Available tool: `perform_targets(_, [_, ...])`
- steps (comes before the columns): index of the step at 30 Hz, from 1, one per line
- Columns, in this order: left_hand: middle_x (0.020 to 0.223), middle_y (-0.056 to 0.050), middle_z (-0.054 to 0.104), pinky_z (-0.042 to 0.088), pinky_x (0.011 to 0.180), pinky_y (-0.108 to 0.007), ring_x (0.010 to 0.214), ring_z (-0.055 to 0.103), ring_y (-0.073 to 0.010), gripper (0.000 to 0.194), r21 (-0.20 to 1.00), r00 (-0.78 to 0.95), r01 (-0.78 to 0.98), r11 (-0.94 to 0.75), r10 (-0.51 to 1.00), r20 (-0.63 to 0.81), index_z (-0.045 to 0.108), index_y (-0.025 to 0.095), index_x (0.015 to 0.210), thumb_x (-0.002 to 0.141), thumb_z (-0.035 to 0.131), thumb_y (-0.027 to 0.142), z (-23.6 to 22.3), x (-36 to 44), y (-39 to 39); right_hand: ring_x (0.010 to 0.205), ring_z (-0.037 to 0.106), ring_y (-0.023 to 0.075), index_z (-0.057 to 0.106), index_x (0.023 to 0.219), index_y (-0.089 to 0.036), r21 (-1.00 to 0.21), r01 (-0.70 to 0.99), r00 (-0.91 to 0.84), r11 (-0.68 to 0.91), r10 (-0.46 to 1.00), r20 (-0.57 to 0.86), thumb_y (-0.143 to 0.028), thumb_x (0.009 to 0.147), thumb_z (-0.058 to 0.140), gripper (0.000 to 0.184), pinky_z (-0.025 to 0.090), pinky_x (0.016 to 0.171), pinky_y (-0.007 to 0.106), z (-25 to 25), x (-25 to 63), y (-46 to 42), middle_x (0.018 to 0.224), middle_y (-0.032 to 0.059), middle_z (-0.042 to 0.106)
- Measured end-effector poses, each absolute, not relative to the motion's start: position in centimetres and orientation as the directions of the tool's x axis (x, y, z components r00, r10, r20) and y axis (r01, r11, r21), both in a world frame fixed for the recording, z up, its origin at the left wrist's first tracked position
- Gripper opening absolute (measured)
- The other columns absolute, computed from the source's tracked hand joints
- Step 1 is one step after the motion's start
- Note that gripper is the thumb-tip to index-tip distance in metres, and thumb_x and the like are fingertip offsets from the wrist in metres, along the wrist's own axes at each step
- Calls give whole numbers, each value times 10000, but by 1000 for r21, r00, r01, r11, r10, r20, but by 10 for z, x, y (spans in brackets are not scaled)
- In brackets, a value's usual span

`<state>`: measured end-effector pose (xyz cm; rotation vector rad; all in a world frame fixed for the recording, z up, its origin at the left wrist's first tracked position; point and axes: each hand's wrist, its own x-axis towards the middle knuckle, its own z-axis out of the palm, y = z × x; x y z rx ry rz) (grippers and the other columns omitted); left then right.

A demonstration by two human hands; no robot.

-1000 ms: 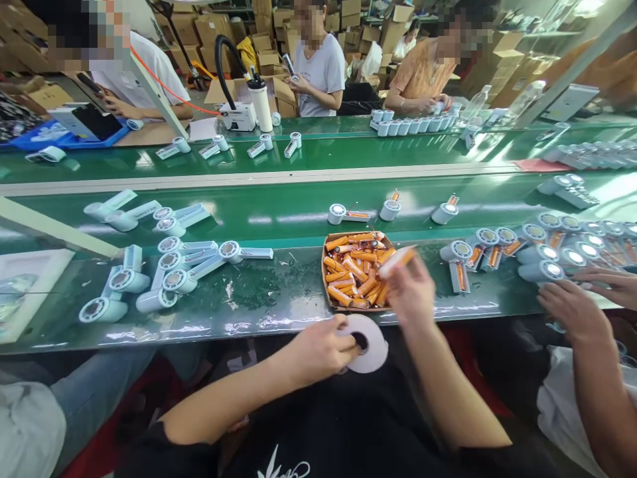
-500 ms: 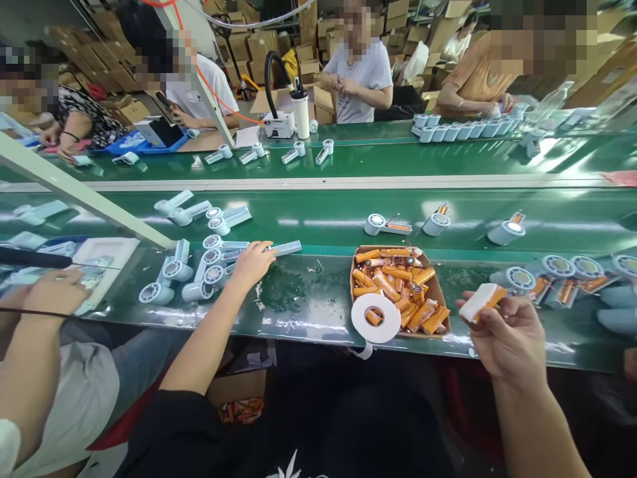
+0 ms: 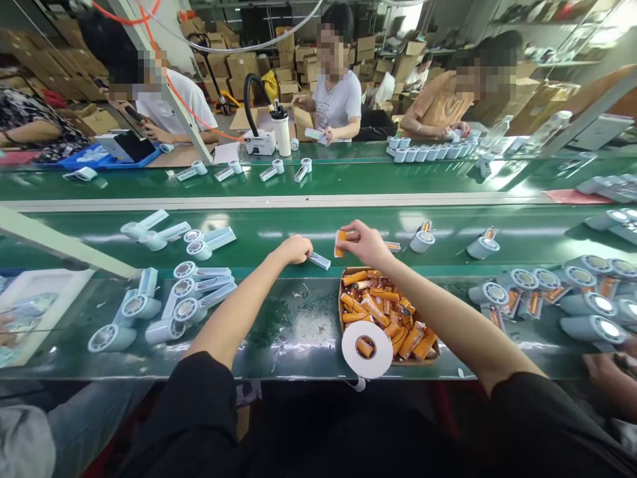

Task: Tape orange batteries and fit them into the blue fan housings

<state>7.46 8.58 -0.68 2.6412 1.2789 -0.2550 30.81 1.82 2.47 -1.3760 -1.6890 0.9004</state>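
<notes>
My left hand (image 3: 297, 250) is closed over a pale blue device housing, and its long handle (image 3: 319, 261) sticks out to the right over the green belt. The rest of that housing is hidden under my fingers. Just to the right, my right hand (image 3: 365, 243) pinches an orange-wrapped battery (image 3: 340, 243) with a white strip along its side. Below my right forearm, a cardboard box (image 3: 342, 312) holds many orange batteries. A roll of white tape (image 3: 348, 350) leans on the front of the box, its loose end hanging past the table edge.
Pale blue housings with round heads (image 3: 186, 311) are grouped on the left; others with batteries in their handles (image 3: 492, 293) stand on the right. Several lie along the belt (image 3: 269, 219). A slanted metal post (image 3: 64, 240) rises at left. Co-workers (image 3: 338, 99) sit across the line.
My right hand has brought the battery from the right side inward over the belt. My left hand has moved right and forward with the housing, away from the left group. The view has shifted.
</notes>
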Motion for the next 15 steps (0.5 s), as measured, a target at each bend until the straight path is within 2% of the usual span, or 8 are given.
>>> perform_targets(3, [1107,12,804,491,893,-239,1036,701,-193,124,175,603,798,-577,760,-242,794,277,876,845,685,227,-4,70,91,832,762,200,646,1138,-234,-676,701,-262,225,964,50,-320,904,755,272,539,811,308,17,290,35,892,11,829])
perform_targets(7, [1083,-17,811,478,851,-248,1016,719,-201,183,222,530,845,-487,821,-212,780,264,976,921,606,250,-3,74,92,977,763,246,631,1291,-248,-358,870,-390,341,918,-75,-369,992,686,328,515,820,295,9,273,39,1047,62,825])
perform_targets(10, [1090,-39,806,483,872,-268,1046,717,-221,191,243,475,871,-427,859,-190,762,256,1021,941,588,245,-3,83,90,1007,761,302,639,1344,-255,-274,889,-413,367,901,-131,-397,1001,671,373,513,807,320,4,267,37,1085,109,811])
perform_targets(15, [1093,-63,793,507,934,-311,1073,706,-222,173,259,406,899,-352,893,-193,752,220,1031,975,590,238,-2,97,82,1057,759,353,682,1358,-238,-183,897,-437,402,869,-231,-312,989,670,376,540,849,381,1,253,37,1153,178,786])
